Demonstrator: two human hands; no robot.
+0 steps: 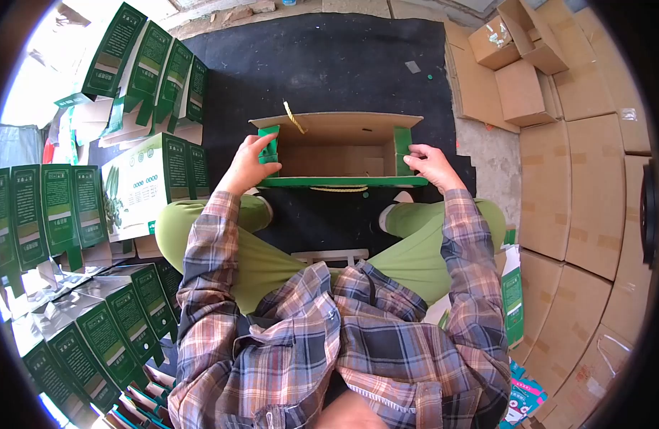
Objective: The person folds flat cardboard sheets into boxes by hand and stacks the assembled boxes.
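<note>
An open cardboard gift box [337,125] stands before my knees, brown inside and green along its near edge and end flaps. A yellow rope handle [294,116] sticks up at its far side, and another rope [339,189] runs along the near side. At the box's left end, my left hand [249,163] pinches the green flap [268,145] between thumb and fingers. My right hand [435,167] has its fingers closed at the green flap [402,149] on the right end. Bare cardboard shows inside the box.
Rows of green-and-white boxes [57,207] stand at my left, with more [140,64] behind them. Brown cartons [544,189] line the right, some small open ones [523,89] at the back. Black sheeting [308,64] covers the floor ahead.
</note>
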